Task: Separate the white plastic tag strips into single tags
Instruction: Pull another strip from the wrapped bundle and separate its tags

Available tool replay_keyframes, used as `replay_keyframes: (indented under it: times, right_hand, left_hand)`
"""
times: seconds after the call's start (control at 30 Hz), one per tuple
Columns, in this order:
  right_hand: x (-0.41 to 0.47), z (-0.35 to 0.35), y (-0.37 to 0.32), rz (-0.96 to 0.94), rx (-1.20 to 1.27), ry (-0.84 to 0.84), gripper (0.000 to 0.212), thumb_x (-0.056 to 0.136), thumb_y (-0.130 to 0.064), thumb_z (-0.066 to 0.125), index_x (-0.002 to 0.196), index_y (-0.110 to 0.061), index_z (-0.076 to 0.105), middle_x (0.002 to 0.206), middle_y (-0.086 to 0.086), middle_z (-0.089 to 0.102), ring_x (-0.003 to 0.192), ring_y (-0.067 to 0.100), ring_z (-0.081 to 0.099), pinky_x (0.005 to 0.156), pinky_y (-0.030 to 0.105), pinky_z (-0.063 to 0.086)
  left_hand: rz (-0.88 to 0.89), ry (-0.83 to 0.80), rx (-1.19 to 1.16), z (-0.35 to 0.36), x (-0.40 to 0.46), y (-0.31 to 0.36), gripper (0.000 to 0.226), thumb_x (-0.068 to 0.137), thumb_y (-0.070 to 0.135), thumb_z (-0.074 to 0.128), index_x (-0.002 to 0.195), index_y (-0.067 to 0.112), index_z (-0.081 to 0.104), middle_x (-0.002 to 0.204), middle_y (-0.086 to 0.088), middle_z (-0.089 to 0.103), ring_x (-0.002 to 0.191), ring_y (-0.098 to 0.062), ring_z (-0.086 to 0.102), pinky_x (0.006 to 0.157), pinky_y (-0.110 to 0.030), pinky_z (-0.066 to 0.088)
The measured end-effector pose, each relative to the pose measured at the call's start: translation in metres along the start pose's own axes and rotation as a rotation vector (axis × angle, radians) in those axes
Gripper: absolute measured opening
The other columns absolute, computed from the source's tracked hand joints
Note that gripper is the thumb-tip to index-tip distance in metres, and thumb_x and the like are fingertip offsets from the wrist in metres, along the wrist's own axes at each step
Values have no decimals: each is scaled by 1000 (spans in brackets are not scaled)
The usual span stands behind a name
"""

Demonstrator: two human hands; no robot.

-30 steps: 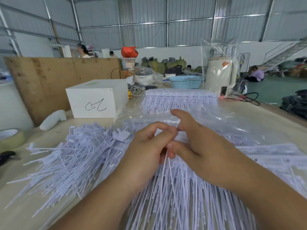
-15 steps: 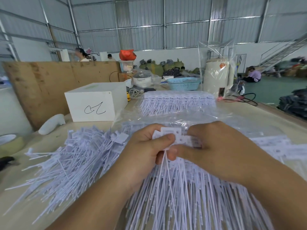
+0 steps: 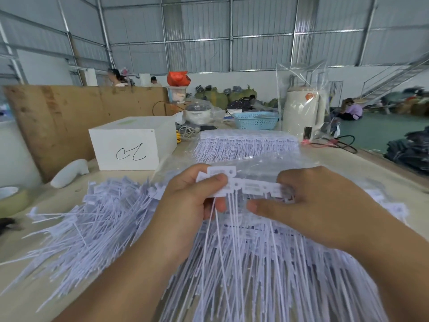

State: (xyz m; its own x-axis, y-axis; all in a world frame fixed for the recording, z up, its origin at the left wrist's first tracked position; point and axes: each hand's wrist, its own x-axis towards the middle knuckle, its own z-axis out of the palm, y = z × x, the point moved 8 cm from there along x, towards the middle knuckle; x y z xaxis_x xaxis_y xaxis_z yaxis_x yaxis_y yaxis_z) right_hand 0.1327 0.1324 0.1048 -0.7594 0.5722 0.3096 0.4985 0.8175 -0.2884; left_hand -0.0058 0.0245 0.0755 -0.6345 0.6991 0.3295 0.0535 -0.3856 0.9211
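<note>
Both hands hold one white tag strip lifted above the table, its thin tails hanging toward me. My left hand pinches the strip's left end, thumb on top, with one tag head tilted up above the rest. The strip's right end is gripped by my right hand. A loose heap of single tags lies to the left. Under my hands lies a stack of whole tag strips. Another batch of strips lies farther back in clear plastic.
A white box with a black scribble stands at the back left, a white object beside it. A tape roll sits at the left edge. Behind are a blue basket, a cream kettle and black cables.
Both hands have lifted the strip up off the stack. The hands have drawn apart, and the leftmost tag head has bent upward from the strip.
</note>
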Motion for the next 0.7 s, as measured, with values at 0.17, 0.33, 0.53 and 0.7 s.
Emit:
replay_keyframes:
  times: [0.17, 0.33, 0.53, 0.7]
  right_hand:
    - [3, -2, 7, 80, -32, 25, 66, 51, -93, 48, 71, -30, 49, 66, -12, 53, 62, 5, 50, 58, 30, 36]
    - [4, -2, 20, 218, -77, 75, 68, 49, -93, 57, 76, -31, 49, 68, -14, 56, 66, 5, 51, 86, 40, 43]
    - [3, -5, 14, 207, -200, 230, 58, 62, -83, 57, 84, -30, 49, 73, -15, 54, 81, 17, 51, 103, 48, 30]
    - [8, 10, 14, 155, -245, 207, 38, 78, -65, 59, 89, -30, 52, 78, -12, 56, 92, 18, 58, 111, 49, 29]
  left_hand:
    - [83, -31, 37, 6, -5, 4, 20, 87, 2, 60, 71, 12, 65, 49, 1, 56, 40, -6, 48, 39, -10, 36]
    - [201, -68, 202, 11, -8, 6, 12, 84, 20, 67, 72, 24, 68, 50, 1, 57, 44, -11, 49, 43, -15, 35]
    - [206, -63, 276, 10, -5, 1, 9, 80, 34, 63, 80, 26, 66, 52, 1, 60, 42, -13, 39, 42, -17, 30]
    - [111, -87, 283, 15, -2, -15, 6, 83, 36, 63, 81, 32, 66, 54, 0, 62, 46, -20, 36, 46, -27, 31]
